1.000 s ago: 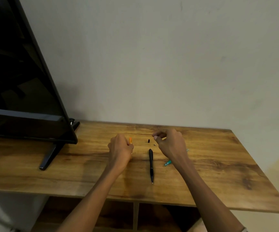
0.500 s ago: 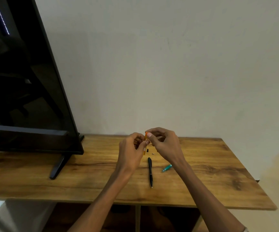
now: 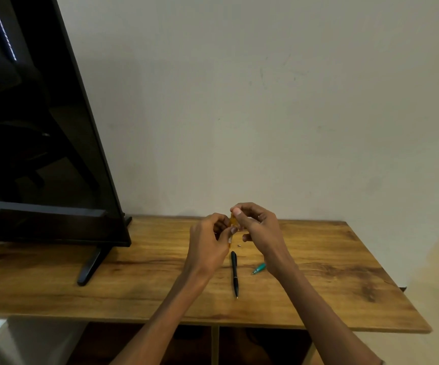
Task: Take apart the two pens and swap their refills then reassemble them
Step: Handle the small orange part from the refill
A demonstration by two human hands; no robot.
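Head view: left hand [image 3: 208, 243] and right hand [image 3: 259, 227] meet above wooden surface [image 3: 344, 272], raised clear so parts can turn or pull free. Both grips pinch slim orange translucent pen [image 3: 232, 227], fingertips pressed together on it, left low, right at top. Black slim pen [image 3: 235, 272] lies on surface just below hands; teal pen piece [image 3: 259, 268] beside black pen, right; tiny part [image 3: 238, 244] just above it.

Both hands [image 3: 235, 233] on orange pen [image 3: 232, 224]
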